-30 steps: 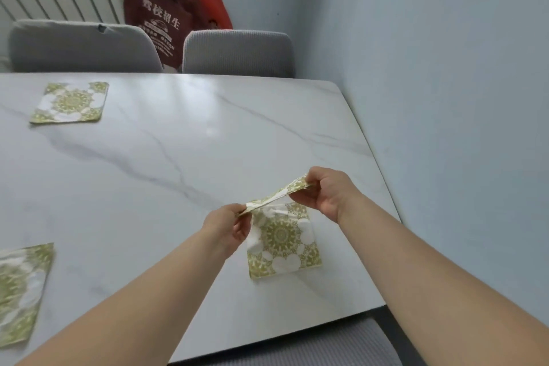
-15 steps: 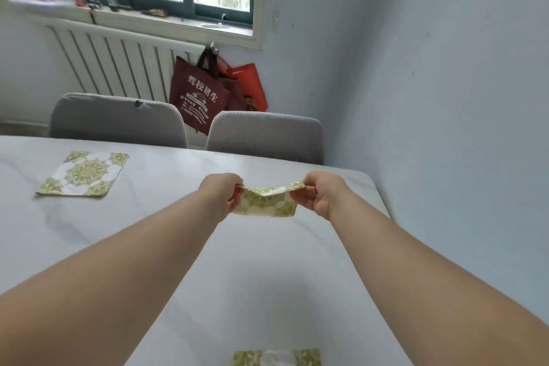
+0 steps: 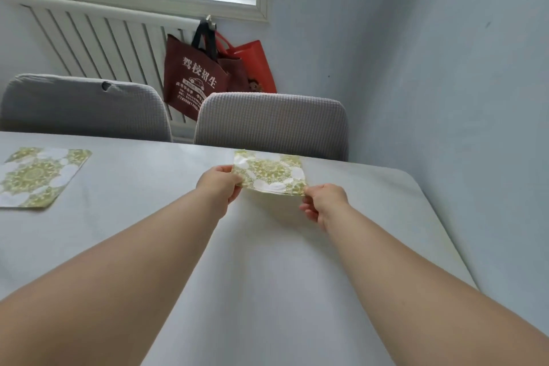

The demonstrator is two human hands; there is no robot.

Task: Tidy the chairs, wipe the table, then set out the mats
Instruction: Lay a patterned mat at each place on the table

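Head view, centre of frame: pinches mat (image 3: 269, 177) by near corners with left hand (image 3: 219, 187) and right hand (image 3: 325, 205), at far bench (image 3: 267, 261) edge before grey chair (image 3: 270, 125), probably squaring it to that seat

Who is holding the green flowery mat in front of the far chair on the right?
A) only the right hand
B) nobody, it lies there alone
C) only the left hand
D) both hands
D: the left hand pinches the mat at its left edge, and the right hand pinches its near right corner.
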